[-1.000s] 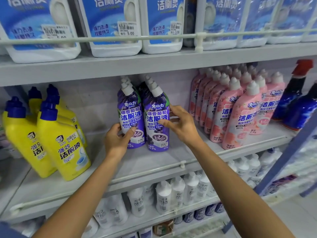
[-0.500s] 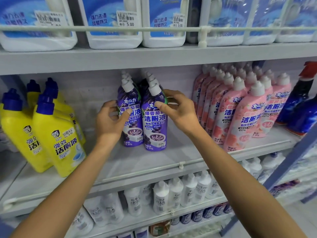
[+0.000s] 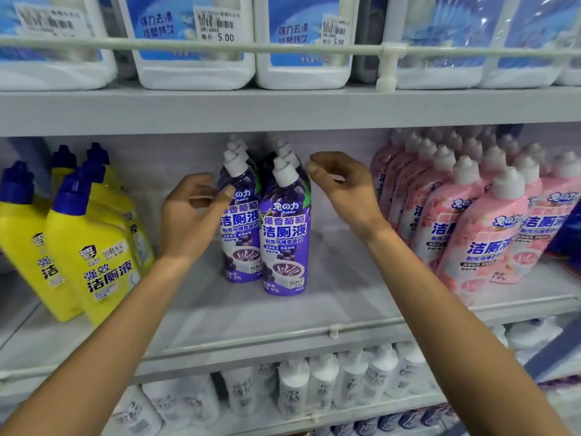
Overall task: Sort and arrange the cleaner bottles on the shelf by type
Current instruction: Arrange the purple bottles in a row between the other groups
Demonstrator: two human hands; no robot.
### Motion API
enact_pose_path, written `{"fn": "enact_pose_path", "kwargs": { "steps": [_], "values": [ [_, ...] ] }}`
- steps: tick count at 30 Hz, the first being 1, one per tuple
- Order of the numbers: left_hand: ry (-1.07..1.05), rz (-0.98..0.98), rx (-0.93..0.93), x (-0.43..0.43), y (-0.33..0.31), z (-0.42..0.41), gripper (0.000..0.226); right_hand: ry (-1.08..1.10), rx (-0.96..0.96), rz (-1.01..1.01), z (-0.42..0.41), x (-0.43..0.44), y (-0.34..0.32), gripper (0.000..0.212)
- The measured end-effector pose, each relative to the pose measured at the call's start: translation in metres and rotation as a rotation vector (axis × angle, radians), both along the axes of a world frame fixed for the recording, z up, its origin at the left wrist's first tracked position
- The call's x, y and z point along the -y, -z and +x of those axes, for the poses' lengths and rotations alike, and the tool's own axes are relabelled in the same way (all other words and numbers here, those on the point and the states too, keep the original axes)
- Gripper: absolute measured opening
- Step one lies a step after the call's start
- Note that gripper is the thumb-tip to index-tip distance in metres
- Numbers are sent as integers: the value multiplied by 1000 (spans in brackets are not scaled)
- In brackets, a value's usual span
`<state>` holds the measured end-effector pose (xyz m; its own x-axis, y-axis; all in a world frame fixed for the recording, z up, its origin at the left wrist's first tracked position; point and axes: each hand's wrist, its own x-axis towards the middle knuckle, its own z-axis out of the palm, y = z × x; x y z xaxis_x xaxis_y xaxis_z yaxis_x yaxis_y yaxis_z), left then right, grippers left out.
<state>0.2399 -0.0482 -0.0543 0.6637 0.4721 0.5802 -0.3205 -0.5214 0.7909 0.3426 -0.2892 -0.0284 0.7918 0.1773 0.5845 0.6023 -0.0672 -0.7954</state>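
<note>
Two rows of purple cleaner bottles with white caps stand mid-shelf; the front right one [image 3: 284,240] is slightly ahead of the front left one [image 3: 239,234]. My left hand [image 3: 191,215] is at the left row, its thumb tip touching the front bottle's shoulder and its fingers loosely curled beside it. My right hand [image 3: 342,190] hovers by the right row's necks with relaxed, curled fingers that hold nothing. Yellow bottles with blue caps [image 3: 91,253] stand to the left. Pink bottles [image 3: 484,240] fill the right.
The grey shelf board [image 3: 251,316] has a low front rail [image 3: 333,333]. Bare gaps lie on either side of the purple rows. White jugs with blue labels [image 3: 195,42] sit on the shelf above, white bottles [image 3: 314,382] below. A dark blue bottle [image 3: 567,237] is at the far right.
Both hands slid up the purple bottles from the labels toward the necks. My right hand has let go of the right bottle, and my left grip has loosened to a thumb touch.
</note>
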Motion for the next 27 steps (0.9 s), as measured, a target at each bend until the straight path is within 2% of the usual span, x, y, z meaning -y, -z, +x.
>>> {"fn": "enact_pose_path", "kwargs": {
  "steps": [3,5,9,12,14,16,18,20,27],
  "values": [
    [41,46,11,1,-16,8,28,-165,-77,-145,21,-6,-1,21],
    [68,78,-36,2,-19,10,18,-225,-88,-128,29,-7,1,15],
    [73,90,-41,5,-18,9,13,-281,-106,-108,35,-4,1,25],
    [100,-42,-34,1,-26,7,6,-272,-122,-106,42,-2,-2,10],
    [71,-240,28,-3,-37,14,20,-175,-94,-17,49,-3,-7,4],
    [25,-379,-22,-7,-49,28,26,-79,-68,39,61,-6,-12,6],
    [50,-387,-175,-5,-49,40,17,-111,-101,-84,71,-13,-16,11],
    [114,-377,-287,0,-41,46,20,-203,-160,-183,75,-19,-15,18],
    [104,-382,-328,-7,-37,47,18,-307,-165,-167,81,-23,-13,18]
  ]
}}
